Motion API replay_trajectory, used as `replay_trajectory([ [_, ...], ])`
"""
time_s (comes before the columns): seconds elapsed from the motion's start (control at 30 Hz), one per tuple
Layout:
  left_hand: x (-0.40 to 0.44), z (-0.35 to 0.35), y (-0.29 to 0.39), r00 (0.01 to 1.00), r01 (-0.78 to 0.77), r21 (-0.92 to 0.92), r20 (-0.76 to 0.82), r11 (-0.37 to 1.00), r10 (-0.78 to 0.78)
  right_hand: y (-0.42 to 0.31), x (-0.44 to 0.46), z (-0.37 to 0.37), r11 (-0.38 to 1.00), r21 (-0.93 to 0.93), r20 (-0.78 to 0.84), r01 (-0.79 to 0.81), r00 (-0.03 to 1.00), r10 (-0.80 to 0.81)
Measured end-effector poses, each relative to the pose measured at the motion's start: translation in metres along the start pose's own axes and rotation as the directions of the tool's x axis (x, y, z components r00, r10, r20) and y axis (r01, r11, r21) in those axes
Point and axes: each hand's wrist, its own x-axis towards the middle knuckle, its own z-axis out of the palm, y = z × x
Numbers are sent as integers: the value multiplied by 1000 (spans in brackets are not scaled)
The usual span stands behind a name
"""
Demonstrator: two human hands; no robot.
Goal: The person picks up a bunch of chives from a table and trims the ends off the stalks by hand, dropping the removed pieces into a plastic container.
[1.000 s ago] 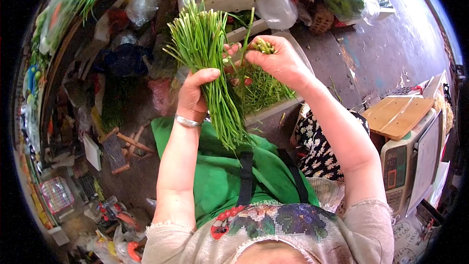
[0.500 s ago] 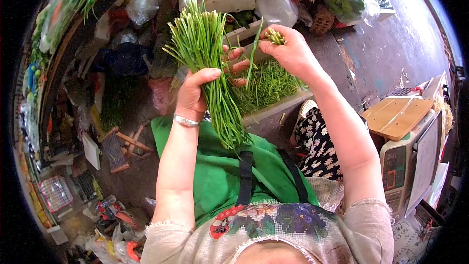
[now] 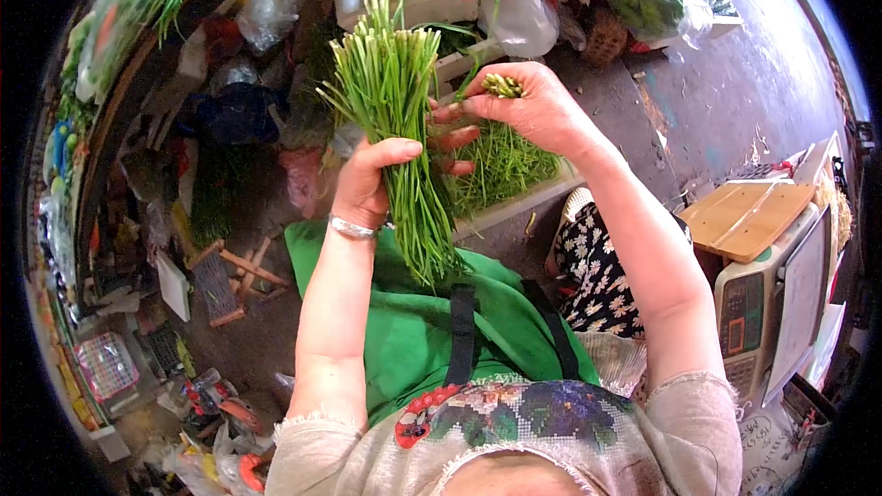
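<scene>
My left hand point(image 3: 372, 170) is wrapped round a thick bunch of chives point(image 3: 404, 110), thumb across the front and fingertips showing on the far side. The pale cut ends point up and away; the thin green ends hang over the green apron point(image 3: 404, 340). Close beside the bunch, my right hand point(image 3: 533, 106) is closed on a small clutch of stalks point(image 3: 502, 85), whose cut ends stick out of the fist. Its thumb and forefinger pinch a loose green strand point(image 3: 473, 73) near the left fingertips. How far the clutch runs inside the fist is hidden.
Below the hands lies a pale box point(image 3: 514, 197) of loose green trimmings. A scale point(image 3: 749, 312) with a wooden board point(image 3: 749, 220) stands at right. White plastic bags point(image 3: 514, 5) hang ahead. A small folding stool point(image 3: 234, 280) sits at left among clutter.
My right hand has moved left and slightly down, bringing the strand up to the bunch and my left fingertips. The bunch has turned a little more upright in my left hand.
</scene>
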Motion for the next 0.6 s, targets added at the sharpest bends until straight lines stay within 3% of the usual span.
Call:
replay_trajectory([
  [0.03, 1, -4, 1, 1000, -3, 2, 1, 1000, 3, -1, 0, -4, 1000, -1, 0, 4, 1000, -4],
  [0.13, 3, -14, 3, 999, -47, -6, 24, 999, 48, 4, 1, -19, 935, -353, -63, 21, 997, -47],
  [0.17, 3, -15, 3, 998, -50, -6, 24, 999, 50, 6, 0, -19, 935, -354, -62, 23, 997, -48],
  [0.23, 3, -11, 4, 995, -100, -19, -1, 995, 100, 6, -2, -18, 765, -643, -88, -29, 995, -37],
  [0.37, -2, -13, 8, 999, -50, 58, 21, 997, 49, 10, -2, -17, 781, -619, -197, -82, 979, -53],
  [0.5, -2, -19, 10, 995, -96, 50, -6, 994, 97, 14, 2, -28, 699, -680, -304, -220, 953, 5],
  [0.57, -5, -17, 11, 991, -112, 79, -58, 991, 117, 11, 1, -31, 689, -704, -234, -171, 972, 2],
  [0.6, -5, -18, 11, 993, -110, 78, -25, 991, 112, 15, 1, -28, 733, -674, -222, -89, 971, -86],
])
